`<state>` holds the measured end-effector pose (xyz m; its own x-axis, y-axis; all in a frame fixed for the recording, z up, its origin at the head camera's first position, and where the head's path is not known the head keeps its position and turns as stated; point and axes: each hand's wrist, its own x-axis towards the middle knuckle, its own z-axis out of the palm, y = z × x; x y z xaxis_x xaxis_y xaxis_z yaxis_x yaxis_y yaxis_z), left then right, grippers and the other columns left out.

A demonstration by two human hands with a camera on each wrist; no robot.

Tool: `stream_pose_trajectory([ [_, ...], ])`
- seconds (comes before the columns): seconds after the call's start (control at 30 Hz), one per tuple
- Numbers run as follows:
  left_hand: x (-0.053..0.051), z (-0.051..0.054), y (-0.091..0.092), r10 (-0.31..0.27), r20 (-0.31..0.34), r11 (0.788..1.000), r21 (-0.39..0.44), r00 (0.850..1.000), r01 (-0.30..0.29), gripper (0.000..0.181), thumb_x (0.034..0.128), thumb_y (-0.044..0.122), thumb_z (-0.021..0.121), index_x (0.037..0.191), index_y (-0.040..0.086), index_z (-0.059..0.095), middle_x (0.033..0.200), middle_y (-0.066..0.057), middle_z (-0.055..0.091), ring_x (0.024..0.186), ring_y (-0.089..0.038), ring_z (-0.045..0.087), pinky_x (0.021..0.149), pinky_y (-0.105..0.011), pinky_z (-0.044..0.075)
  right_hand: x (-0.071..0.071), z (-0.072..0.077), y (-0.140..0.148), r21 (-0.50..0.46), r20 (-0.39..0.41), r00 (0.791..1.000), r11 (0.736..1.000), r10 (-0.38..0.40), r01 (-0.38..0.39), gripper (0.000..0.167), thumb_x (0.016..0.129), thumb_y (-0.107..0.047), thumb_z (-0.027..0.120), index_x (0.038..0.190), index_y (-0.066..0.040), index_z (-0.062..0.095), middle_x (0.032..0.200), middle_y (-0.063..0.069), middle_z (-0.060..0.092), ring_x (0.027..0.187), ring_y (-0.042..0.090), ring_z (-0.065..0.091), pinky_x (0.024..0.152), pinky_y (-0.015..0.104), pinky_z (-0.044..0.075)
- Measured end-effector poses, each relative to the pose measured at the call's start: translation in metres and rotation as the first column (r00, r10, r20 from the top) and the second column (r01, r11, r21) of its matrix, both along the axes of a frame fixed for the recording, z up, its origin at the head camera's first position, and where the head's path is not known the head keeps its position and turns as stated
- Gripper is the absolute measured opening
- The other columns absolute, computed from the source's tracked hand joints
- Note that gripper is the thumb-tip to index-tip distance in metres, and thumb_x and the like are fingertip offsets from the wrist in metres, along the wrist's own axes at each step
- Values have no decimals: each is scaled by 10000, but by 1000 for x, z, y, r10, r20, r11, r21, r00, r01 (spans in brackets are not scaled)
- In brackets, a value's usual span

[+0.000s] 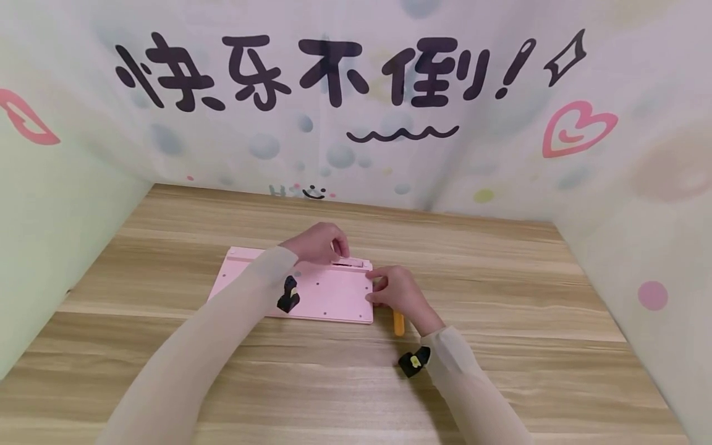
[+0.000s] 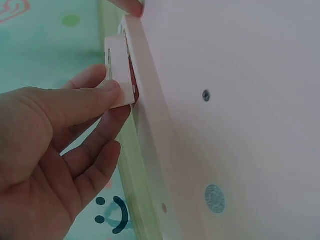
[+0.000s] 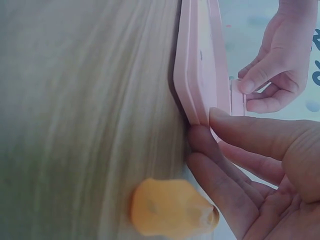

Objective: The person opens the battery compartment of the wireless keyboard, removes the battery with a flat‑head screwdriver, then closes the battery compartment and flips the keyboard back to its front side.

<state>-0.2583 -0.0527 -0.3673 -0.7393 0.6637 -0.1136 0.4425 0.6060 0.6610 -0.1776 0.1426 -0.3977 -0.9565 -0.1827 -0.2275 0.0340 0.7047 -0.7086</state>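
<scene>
A pink keyboard [image 1: 334,296] lies underside up on the wooden table, with small screws and a round grey sticker [image 2: 215,198] on it. Along its far raised edge, my left hand [image 1: 319,243] pinches a small pale pink battery cover [image 2: 119,75] between thumb and fingers. The cover stands tilted at the edge; a narrow dark gap with something reddish shows beside it. My right hand [image 1: 397,288] grips the keyboard's right end near the far corner, thumb on top and fingers at the side and below. Under the right wrist lies a short orange object [image 1: 398,323], its kind unclear.
The wood-grain table [image 1: 311,389] extends around the keyboard. Behind it hangs a pale printed cloth [image 1: 267,148] with large dark characters, and pale walls stand at both sides. A black wrist strap piece [image 1: 414,362] sits by the right cuff.
</scene>
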Motion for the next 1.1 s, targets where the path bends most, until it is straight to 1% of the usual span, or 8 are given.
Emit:
stream_pose_trajectory([
  [0.07,-2,1,-2,7,-1,1000,16,1000,-7,184,782,-105,602,871,28,693,860,-41,644,823,-165,566,753,-260,470,0,0,0,1,-1,1000,1000,1,-1,398,733,-30,748,1115,-17,638,729,49,617,595,164,589,572,249,510],
  [0.23,-6,3,-6,41,18,998,43,999,-42,155,800,-85,609,885,20,686,879,-52,642,835,-176,567,750,-265,478,-1,-1,0,3,-3,1000,1000,2,-2,400,730,-27,750,1114,-18,639,724,48,621,591,158,591,568,248,511],
  [0.5,-12,3,-11,87,40,996,17,995,-88,156,818,-83,594,915,5,678,909,-77,629,849,-190,554,768,-283,472,-1,-2,1,-1,-7,1000,1000,1,-1,402,727,-19,751,1113,-17,640,725,51,625,585,146,587,561,249,508],
  [0.67,-18,-4,-13,127,60,992,1,990,-127,170,813,-104,592,917,-3,682,912,-99,628,823,-200,545,752,-286,469,0,-2,1,10,-10,1000,1000,1,-1,403,729,-31,752,1117,-25,643,729,45,619,590,151,573,563,246,501],
  [0.8,-23,-10,-14,138,54,990,-16,989,-138,169,811,-106,599,904,2,688,894,-94,627,793,-200,536,731,-282,470,-1,-4,2,17,-1,1000,1000,-7,7,405,734,-44,750,1125,-37,643,733,40,608,598,166,563,566,245,496],
  [0.87,-24,-12,-15,135,43,991,-24,990,-134,169,806,-111,600,899,-1,688,889,-94,630,793,-199,541,734,-282,471,-1,-4,2,16,3,1000,1000,-13,13,404,735,-45,750,1124,-41,644,734,40,606,601,171,562,566,245,495],
  [1.1,-30,-17,-17,135,-4,990,-38,991,-135,153,795,-108,610,887,-11,685,877,-103,638,811,-204,564,755,-299,474,-1,-3,2,16,-9,1000,1000,4,-3,408,736,-41,749,1129,-37,639,735,41,611,601,165,572,564,241,496],
])
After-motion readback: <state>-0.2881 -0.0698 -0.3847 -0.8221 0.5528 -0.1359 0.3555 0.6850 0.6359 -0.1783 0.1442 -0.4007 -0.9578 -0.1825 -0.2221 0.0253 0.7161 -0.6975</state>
